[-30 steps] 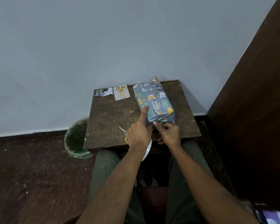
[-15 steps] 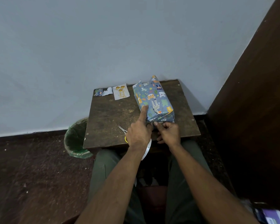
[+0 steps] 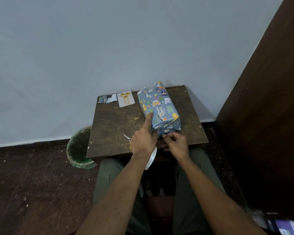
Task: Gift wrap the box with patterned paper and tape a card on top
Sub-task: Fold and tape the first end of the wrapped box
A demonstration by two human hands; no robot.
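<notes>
The box [image 3: 159, 109], wrapped in blue animal-patterned paper, lies on the small wooden table [image 3: 112, 126]; the paper at its far end stands up unfolded. My left hand [image 3: 143, 141] presses its outstretched index finger on the box's left top edge. Its other fingers curl round a white tape roll [image 3: 151, 160] that hangs below the palm. My right hand [image 3: 176, 144] has its fingers curled and pinches the wrapping paper at the bottom of the box's near end. A white card [image 3: 126, 99] with gold balloons lies at the table's back edge.
Scissors [image 3: 126, 136] lie on the table, partly hidden by my left hand. A paper scrap [image 3: 107, 99] sits at the back left corner. A green-lined bin [image 3: 78, 148] stands on the floor to the left. A dark wooden panel [image 3: 261, 116] rises close on the right.
Both hands stay at the box's near end with almost no movement; the right hand's fingers have shifted slightly along the lower fold.
</notes>
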